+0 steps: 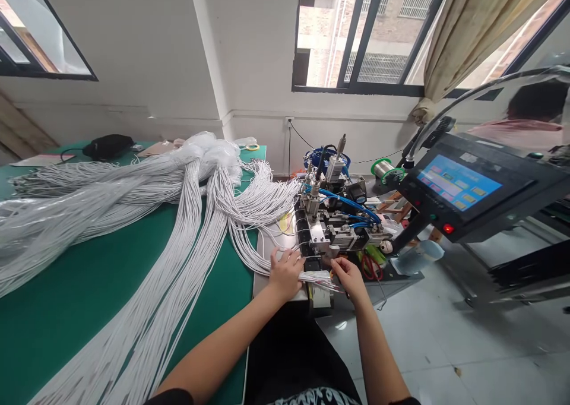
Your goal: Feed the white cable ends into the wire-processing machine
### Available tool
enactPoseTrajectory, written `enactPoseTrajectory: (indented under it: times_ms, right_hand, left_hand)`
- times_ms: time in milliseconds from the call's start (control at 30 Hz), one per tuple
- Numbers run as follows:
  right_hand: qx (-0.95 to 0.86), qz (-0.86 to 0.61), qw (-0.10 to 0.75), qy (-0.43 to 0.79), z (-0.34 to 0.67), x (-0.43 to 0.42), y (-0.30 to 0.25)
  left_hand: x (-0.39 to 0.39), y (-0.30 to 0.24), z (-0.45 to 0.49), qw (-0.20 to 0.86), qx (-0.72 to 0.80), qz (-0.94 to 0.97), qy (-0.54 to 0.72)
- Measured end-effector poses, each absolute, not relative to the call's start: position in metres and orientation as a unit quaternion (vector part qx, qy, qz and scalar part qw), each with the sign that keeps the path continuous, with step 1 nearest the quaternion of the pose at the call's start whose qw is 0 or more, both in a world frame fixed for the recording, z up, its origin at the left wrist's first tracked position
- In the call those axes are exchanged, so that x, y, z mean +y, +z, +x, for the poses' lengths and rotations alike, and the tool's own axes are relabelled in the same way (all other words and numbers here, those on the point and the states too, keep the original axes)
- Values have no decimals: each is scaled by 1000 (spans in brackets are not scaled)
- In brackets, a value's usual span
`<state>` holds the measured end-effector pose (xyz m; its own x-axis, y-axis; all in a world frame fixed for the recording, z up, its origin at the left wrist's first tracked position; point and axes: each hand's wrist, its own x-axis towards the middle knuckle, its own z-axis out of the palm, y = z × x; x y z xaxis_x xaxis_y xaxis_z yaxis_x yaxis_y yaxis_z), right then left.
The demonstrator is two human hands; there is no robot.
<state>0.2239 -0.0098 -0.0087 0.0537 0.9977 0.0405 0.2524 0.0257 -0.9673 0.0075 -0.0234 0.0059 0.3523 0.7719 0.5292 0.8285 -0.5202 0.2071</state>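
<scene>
My left hand [286,274] rests at the front of a small wire-processing machine [317,234], its fingers curled over white cables. From under that hand a short bundle of white cable ends [319,278] sticks out to the right, with thin reddish wire tips. My right hand [350,277] is just right of the machine's front, thumb and forefinger pinched together. What lies between those fingertips is too small to make out. A fan of white cables [267,200] runs from the table to the machine's left side.
Long bundles of white cables [178,256] spread over the green table [120,262], partly under clear plastic [209,149]. At right is a control screen [458,181] on an arm. A solder wire spool [383,169], red-handled scissors [370,267] and a plastic container [418,256] surround the machine. Another person [525,129] is at far right.
</scene>
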Motion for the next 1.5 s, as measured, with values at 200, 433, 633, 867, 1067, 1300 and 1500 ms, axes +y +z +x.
enactPoseTrajectory:
  times_ms: [200,433,633,867,1067,1300,1500]
  right_hand:
    - [-587,-539,397,455,232,-29,20]
    - [-630,-484,372,480,225,-40,41]
    - [-633,-483,385,467,227,-39,40]
    - [-629,-517,399,421,226,-36,33]
    - [-589,-528,449,415,222,-28,23]
    - [-554,-527,488,422,207,-26,21]
    - [-541,-522,500,429,200,-26,16]
  left_hand:
    - [-22,6,3,68,-434,-842,-314]
    - [-17,0,2,73,-398,-847,-345]
    - [-15,-7,1,53,-396,-855,-329]
    - [-13,-7,1,60,-387,-863,-319]
    - [-14,-3,0,53,-367,-865,-337]
    - [-13,-6,-1,68,-356,-872,-329]
    - [-14,-3,-1,67,-343,-881,-318]
